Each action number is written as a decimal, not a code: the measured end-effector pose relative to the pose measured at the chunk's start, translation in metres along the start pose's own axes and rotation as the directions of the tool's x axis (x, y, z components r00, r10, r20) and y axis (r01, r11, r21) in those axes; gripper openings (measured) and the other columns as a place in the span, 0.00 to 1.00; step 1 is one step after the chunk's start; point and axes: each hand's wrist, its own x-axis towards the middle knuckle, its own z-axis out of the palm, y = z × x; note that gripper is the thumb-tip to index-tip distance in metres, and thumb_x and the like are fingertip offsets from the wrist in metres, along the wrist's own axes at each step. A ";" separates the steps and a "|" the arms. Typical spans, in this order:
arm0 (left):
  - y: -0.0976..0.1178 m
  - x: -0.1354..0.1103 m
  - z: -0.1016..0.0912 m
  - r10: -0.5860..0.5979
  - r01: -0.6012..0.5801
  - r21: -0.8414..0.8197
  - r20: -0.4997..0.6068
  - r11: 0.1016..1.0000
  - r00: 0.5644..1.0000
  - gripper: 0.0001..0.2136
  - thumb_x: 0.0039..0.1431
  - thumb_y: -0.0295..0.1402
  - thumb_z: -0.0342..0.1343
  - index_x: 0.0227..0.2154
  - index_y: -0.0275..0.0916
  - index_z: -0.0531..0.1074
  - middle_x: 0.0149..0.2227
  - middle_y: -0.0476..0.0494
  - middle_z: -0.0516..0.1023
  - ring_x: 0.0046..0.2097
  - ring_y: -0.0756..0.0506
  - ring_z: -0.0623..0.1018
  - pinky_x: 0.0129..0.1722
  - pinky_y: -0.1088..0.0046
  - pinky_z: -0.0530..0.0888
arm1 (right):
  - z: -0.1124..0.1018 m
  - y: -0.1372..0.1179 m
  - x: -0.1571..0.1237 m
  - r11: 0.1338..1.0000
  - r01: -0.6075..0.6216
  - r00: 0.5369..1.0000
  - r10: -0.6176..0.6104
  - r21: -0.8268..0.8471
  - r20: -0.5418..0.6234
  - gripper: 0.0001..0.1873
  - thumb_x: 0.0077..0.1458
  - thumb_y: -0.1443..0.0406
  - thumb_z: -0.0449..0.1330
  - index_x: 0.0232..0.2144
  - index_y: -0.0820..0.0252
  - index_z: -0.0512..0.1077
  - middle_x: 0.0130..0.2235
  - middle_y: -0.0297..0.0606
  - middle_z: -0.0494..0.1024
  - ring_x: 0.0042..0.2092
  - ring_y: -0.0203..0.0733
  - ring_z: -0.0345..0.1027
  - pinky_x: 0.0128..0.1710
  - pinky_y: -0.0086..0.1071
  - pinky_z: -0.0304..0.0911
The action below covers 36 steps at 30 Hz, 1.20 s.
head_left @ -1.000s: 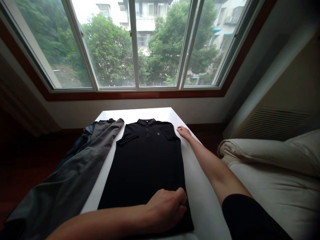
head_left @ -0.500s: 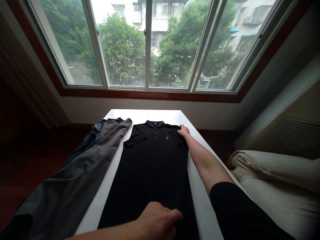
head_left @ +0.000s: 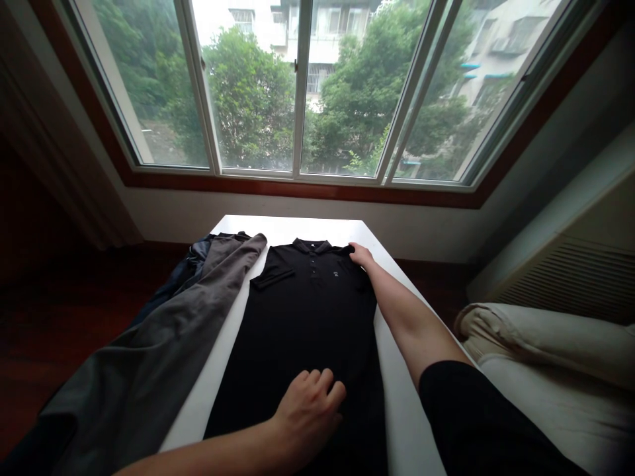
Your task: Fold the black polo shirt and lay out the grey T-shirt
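Far left there's a grey garment draped over the edge of the white worktop, with something dark blue peeking out from under its far end. Just beside it a black polo shirt lies flat and face up on the worktop, collar towards the window, buttons and a small chest logo showing. The left hand rests palm down on the shirt's near end — grip wide, fingers loosely spread, holding nothing. The right hand is stretched out to the shirt's far shoulder and touches the fabric there; can't tell if that grip is pinching it or just resting. A pale cushion sits off to the right.
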 end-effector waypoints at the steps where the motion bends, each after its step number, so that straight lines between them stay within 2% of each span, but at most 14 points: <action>1: -0.003 0.002 0.002 0.011 -0.011 0.028 -0.013 1.000 1.000 0.10 0.65 0.34 0.58 0.46 0.39 0.68 0.44 0.42 0.74 0.43 0.40 0.75 0.42 0.62 0.74 | 0.000 -0.003 0.002 1.000 -0.005 1.000 0.005 -0.012 0.012 0.29 0.55 0.67 0.60 0.60 0.57 0.73 0.53 0.43 0.79 0.50 0.47 0.73 0.51 0.34 0.64; 4: -0.011 0.005 0.005 0.020 -0.015 0.104 -0.049 0.994 0.999 0.03 0.66 0.28 0.54 0.42 0.38 0.69 0.42 0.41 0.74 0.43 0.39 0.75 0.41 0.61 0.73 | -0.004 -0.015 0.006 0.998 -0.026 1.000 0.027 -0.053 0.014 0.20 0.59 0.66 0.57 0.53 0.56 0.78 0.53 0.44 0.80 0.51 0.48 0.72 0.52 0.35 0.64; 7: -0.017 0.004 0.000 0.018 -0.012 0.114 -0.050 0.993 0.999 0.03 0.66 0.26 0.52 0.40 0.37 0.70 0.42 0.40 0.74 0.43 0.40 0.74 0.42 0.62 0.72 | -0.009 -0.026 0.010 0.999 -0.029 0.999 0.028 -0.044 -0.033 0.14 0.58 0.66 0.58 0.44 0.57 0.81 0.50 0.45 0.81 0.51 0.49 0.72 0.52 0.35 0.65; 9: -0.017 0.000 -0.009 0.000 0.001 0.029 -0.045 1.000 0.999 0.03 0.66 0.27 0.52 0.39 0.37 0.71 0.40 0.41 0.75 0.41 0.42 0.74 0.41 0.64 0.71 | -0.014 -0.033 0.012 0.995 -0.069 0.997 0.071 0.066 -0.042 0.12 0.55 0.68 0.61 0.39 0.58 0.82 0.46 0.43 0.82 0.48 0.47 0.74 0.50 0.33 0.67; 11: -0.015 -0.006 -0.022 -0.042 0.034 -0.159 -0.048 0.987 0.998 0.02 0.65 0.30 0.54 0.36 0.39 0.71 0.38 0.45 0.75 0.39 0.45 0.74 0.40 0.69 0.69 | -0.017 -0.040 0.014 0.952 -0.144 0.988 0.152 0.272 -0.007 0.12 0.51 0.71 0.62 0.38 0.60 0.82 0.40 0.42 0.83 0.42 0.44 0.76 0.44 0.31 0.70; 13: -0.012 -0.015 -0.037 -0.079 0.063 -0.410 -0.024 0.910 0.997 0.03 0.63 0.31 0.55 0.33 0.39 0.70 0.35 0.49 0.74 0.36 0.48 0.72 0.36 0.74 0.66 | -0.020 -0.049 0.016 0.876 -0.196 0.979 0.199 0.440 0.040 0.14 0.49 0.73 0.62 0.39 0.62 0.81 0.37 0.41 0.82 0.35 0.40 0.75 0.37 0.29 0.71; 16: -0.007 -0.029 -0.053 -0.085 0.127 -0.725 0.095 0.677 0.992 0.05 0.62 0.32 0.54 0.31 0.39 0.70 0.29 0.53 0.68 0.31 0.52 0.68 0.30 0.77 0.62 | -0.019 -0.066 0.020 0.826 -0.190 0.979 0.198 0.531 0.042 0.18 0.51 0.74 0.61 0.45 0.64 0.79 0.36 0.40 0.81 0.30 0.35 0.74 0.32 0.26 0.72; 19: -0.005 -0.043 -0.055 -0.128 0.227 -0.841 0.188 0.491 0.974 0.07 0.59 0.35 0.58 0.29 0.38 0.70 0.27 0.54 0.66 0.32 0.51 0.66 0.30 0.78 0.61 | -0.013 -0.085 0.022 0.800 -0.166 0.983 0.180 0.577 0.033 0.18 0.53 0.73 0.61 0.48 0.65 0.78 0.36 0.41 0.81 0.29 0.33 0.73 0.30 0.25 0.73; 21: -0.006 -0.051 -0.049 -0.150 0.241 -0.857 0.194 0.455 0.970 0.08 0.57 0.36 0.60 0.29 0.38 0.70 0.27 0.54 0.66 0.33 0.51 0.67 0.31 0.78 0.62 | -0.005 -0.098 0.022 0.794 -0.149 0.987 0.160 0.589 0.034 0.18 0.56 0.71 0.61 0.48 0.64 0.78 0.39 0.41 0.82 0.30 0.33 0.74 0.31 0.25 0.73; 24: -0.011 -0.061 -0.035 -0.119 0.178 -0.853 0.137 0.490 0.983 0.07 0.56 0.35 0.60 0.28 0.37 0.70 0.28 0.54 0.68 0.33 0.51 0.69 0.32 0.78 0.63 | 0.008 -0.117 0.022 0.806 -0.120 0.992 0.123 0.579 0.034 0.17 0.58 0.69 0.60 0.48 0.61 0.79 0.44 0.42 0.82 0.34 0.35 0.76 0.34 0.26 0.74; 28: -0.020 -0.076 -0.024 -0.093 0.098 -0.794 0.053 0.600 0.994 0.05 0.55 0.30 0.60 0.28 0.38 0.70 0.30 0.53 0.71 0.33 0.51 0.71 0.33 0.78 0.63 | 0.025 -0.145 0.021 0.850 -0.063 0.998 0.067 0.523 0.012 0.15 0.58 0.66 0.60 0.46 0.57 0.81 0.45 0.40 0.83 0.43 0.41 0.78 0.43 0.29 0.72; 32: -0.028 -0.087 -0.026 -0.109 0.107 -0.717 0.043 0.689 0.993 0.04 0.54 0.28 0.59 0.27 0.38 0.69 0.31 0.52 0.72 0.33 0.51 0.71 0.33 0.78 0.62 | 0.038 -0.172 0.018 0.965 0.054 0.998 -0.044 0.257 -0.046 0.13 0.59 0.64 0.60 0.42 0.54 0.83 0.47 0.41 0.83 0.51 0.47 0.76 0.52 0.32 0.66; 36: -0.036 -0.093 -0.028 -0.191 0.198 -0.640 0.082 0.743 0.978 0.05 0.56 0.29 0.57 0.27 0.38 0.67 0.30 0.52 0.72 0.33 0.51 0.71 0.32 0.77 0.61 | 0.054 -0.188 0.011 0.997 0.069 0.997 -0.070 0.042 0.019 0.15 0.61 0.58 0.60 0.44 0.57 0.82 0.50 0.47 0.81 0.53 0.52 0.74 0.53 0.35 0.66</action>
